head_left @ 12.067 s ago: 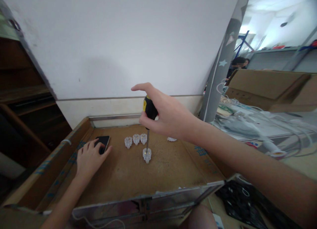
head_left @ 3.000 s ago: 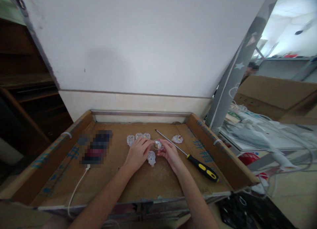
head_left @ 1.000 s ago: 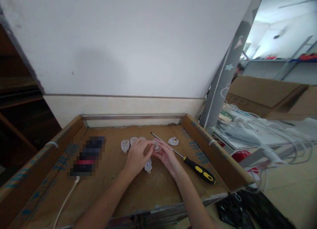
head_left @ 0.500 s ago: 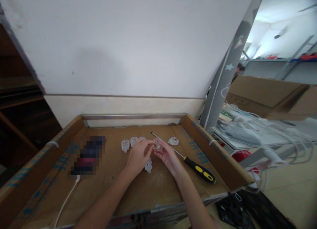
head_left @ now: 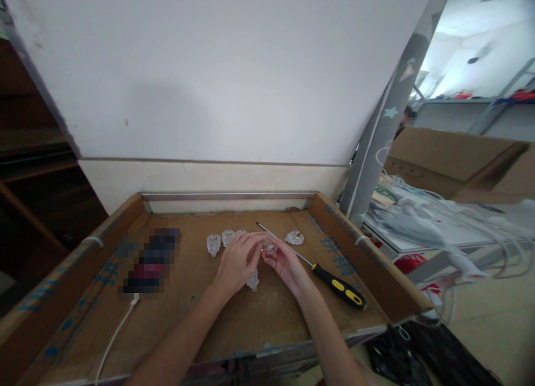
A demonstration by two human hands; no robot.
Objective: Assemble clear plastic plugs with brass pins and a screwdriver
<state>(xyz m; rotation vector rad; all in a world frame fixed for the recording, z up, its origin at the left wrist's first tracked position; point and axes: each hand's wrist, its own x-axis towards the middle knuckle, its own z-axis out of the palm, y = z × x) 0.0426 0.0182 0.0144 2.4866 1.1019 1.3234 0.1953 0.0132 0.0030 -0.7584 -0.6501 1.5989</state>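
Hands: the left hand (head_left: pixel 237 262) and right hand (head_left: pixel 287 262) meet fingertip to fingertip over the middle of the cardboard tray (head_left: pixel 267 319), both pinched closed on one small clear plug body (head_left: pixel 268 247).
Piece in hand: held just above the tray floor, near its far half; a glint of brass shows inside, though the detail is too small to read.
Loose cover: a pale, matching cover (head_left: pixel 253 280) lies flat on the tray, partly under the left palm and apart from the body, so this unit appears to be in two parts.
Tool: the yellow-and-black screwdriver (head_left: pixel 339 288) lies untouched to the right of the hands, its shaft angled toward the far side and passing behind the right fingers.
Finished or waiting: a row of clear plugs (head_left: pixel 214 244) stands along the far side, left of the hands; a single piece (head_left: pixel 295 237) sits far right. Whether these are completed cannot be told.
Progress, as judged: one unit is mid-handling and the cover is not yet on it.
Surroundings: a blurred phone (head_left: pixel 148 260) with a white cable (head_left: pixel 115 338) lies on the left of the tray.
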